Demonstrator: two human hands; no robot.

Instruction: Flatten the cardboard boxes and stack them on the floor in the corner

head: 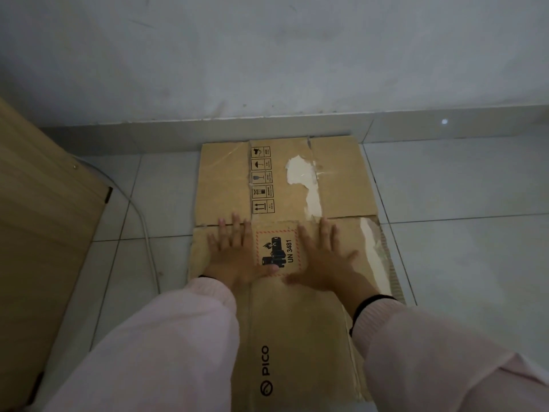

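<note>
Wood-grain furniture panel (38,218) is seen at far L, standing on the pale tiled floor (460,188), w/ a white cable (142,221) curving down over the tiles just beside it. Flattened cardboard (341,179) is laid on the floor near mid-frame, its far edge set against the skirting at the foot of the grey wall (267,55). Whether it is one box or two overlapping cannot be told; a seam is seen across it just past the fingertips. A column of handling symbols (262,179) is printed on the far part, and a PICO logo (266,370) on the near part. The left hand (234,254), in a pink sleeve (166,337), is pressed palm-down on the near part, fingers straight and spread, thumb laid over the edge of a red-bordered battery label (279,251) marked UN 3481. The right hand (323,257) is pressed flat just R of that label, fingers likewise straight and spread, w/ a dark band (368,304) at the wrist. Torn white patches (306,179) are seen on the far part, and another runs along the R edge of the near part.
</note>
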